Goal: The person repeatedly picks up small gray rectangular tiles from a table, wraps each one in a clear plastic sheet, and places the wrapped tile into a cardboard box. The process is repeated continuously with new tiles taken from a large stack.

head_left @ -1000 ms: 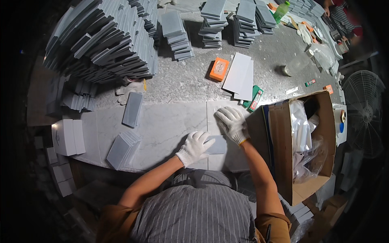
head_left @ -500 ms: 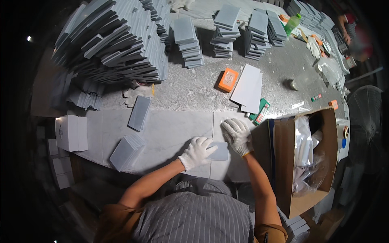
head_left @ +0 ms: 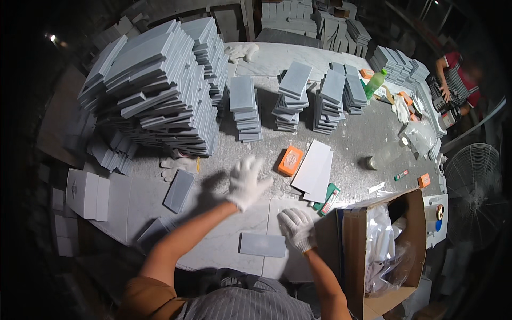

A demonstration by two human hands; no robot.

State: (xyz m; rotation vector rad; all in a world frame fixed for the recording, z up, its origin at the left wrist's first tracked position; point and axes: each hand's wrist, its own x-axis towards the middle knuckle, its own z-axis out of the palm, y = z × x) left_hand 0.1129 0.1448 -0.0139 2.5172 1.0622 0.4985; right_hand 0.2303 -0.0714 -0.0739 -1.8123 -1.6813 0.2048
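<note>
A single grey rectangular slab [head_left: 262, 245] lies flat on the white marble-like tabletop in front of me, touched by neither hand. Above the table, beyond that slab, my left hand [head_left: 246, 182] in a white knit glove is raised, slightly blurred, with fingers spread and nothing in them. My right hand [head_left: 296, 229], gloved too, rests just right of the slab with its fingers curled in; whatever they may hold is hidden. An orange box [head_left: 289, 161] and two white boards [head_left: 314, 173] lie beyond my hands, with a green box [head_left: 327, 199] by the boards.
Tall piles of grey slabs [head_left: 154, 80] rise at the back left, with smaller stacks [head_left: 244, 106] across the back. An open cardboard box [head_left: 354, 250] of plastic wrap stands at right. A loose slab [head_left: 179, 190] and white box [head_left: 85, 193] sit left. Another person [head_left: 453, 80] is far right.
My left hand has let go of the slab and moved up and away from it. My right hand stays beside the slab, its fingers more curled. The view has tilted up.
</note>
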